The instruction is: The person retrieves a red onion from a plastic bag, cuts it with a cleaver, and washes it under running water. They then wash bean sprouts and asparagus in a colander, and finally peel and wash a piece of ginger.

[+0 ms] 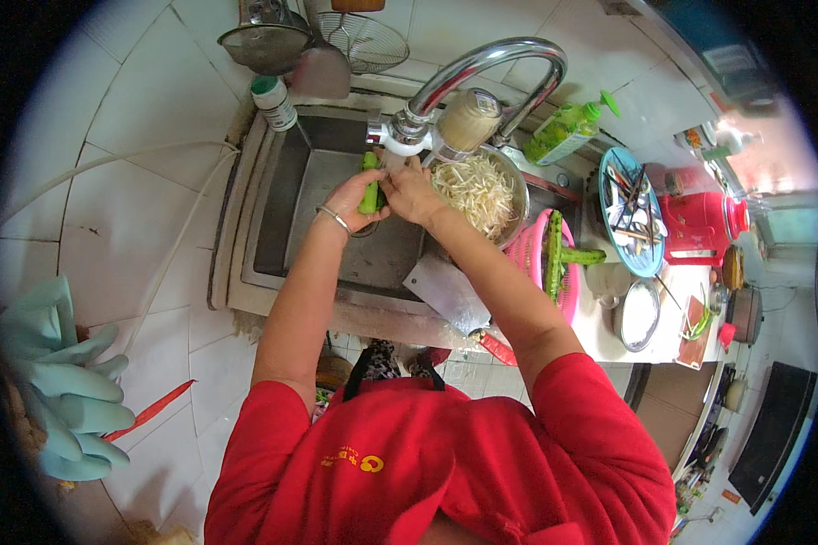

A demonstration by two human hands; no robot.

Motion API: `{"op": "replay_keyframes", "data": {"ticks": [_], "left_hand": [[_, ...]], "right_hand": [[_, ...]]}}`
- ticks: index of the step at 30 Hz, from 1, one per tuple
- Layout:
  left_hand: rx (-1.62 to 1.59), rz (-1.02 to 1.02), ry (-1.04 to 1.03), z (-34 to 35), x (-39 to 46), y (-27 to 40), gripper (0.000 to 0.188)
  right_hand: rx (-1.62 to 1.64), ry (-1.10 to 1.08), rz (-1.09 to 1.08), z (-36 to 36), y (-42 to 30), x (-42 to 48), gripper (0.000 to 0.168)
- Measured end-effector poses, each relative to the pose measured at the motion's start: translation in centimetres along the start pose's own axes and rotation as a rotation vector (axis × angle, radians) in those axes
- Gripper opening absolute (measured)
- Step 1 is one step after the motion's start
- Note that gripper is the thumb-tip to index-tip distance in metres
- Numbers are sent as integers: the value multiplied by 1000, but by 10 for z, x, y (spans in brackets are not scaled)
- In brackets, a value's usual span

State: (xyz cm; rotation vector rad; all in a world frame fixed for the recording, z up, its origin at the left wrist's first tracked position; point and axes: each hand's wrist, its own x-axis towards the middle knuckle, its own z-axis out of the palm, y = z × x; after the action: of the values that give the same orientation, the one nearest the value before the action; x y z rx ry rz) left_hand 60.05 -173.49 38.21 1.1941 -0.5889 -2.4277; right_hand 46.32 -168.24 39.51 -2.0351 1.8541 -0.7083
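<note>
My left hand (353,199) grips a green gourd-like vegetable (369,194) over the steel sink basin (327,235). Fingers of my right hand (411,193) are bent against the vegetable's right side, and what they may hold is hidden. Just above both hands is the faucet's white outlet (407,146), with water coming down from it. Right of my right hand, a metal bowl (522,194) is heaped with bean sprouts (476,194). A cleaver (448,289) lies across the sink's front edge, its red handle pointing towards me.
Dark-striped green vegetables (554,252) lie in a pink plastic basket (571,296) on the right. Beyond it are a blue oval tray (607,225) with chopsticks and spoons, and a red jug (699,221). A green pump bottle (564,133) stands behind. Pale rubber gloves (68,402) hang at left.
</note>
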Motion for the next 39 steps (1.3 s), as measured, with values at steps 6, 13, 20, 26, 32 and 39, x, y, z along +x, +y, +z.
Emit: {"op": "replay_keyframes", "data": {"ticks": [6,13,20,26,32,39], "left_hand": [[1617,-127,463,-69,9,-10,35],[1645,302,8,18,-64,-27,55],[353,-118,-836,201,-79,-74,57],[238,-295,-851,246,-37,-128,50],[713,-238,-525,285,15,-211,29],[1135,-94,-190,325,-11,-246,42]], "right_hand": [[1,-22,-60,-21,-43,-60,44],[286,103,-44,-118,-63,-177,29],[804,535,606,-178,-8,-255,26],[675,662,698,-181,26,-276,45],[532,505,844,-147,118,-313,34],[153,329,806,-132,192,-348,37]]}}
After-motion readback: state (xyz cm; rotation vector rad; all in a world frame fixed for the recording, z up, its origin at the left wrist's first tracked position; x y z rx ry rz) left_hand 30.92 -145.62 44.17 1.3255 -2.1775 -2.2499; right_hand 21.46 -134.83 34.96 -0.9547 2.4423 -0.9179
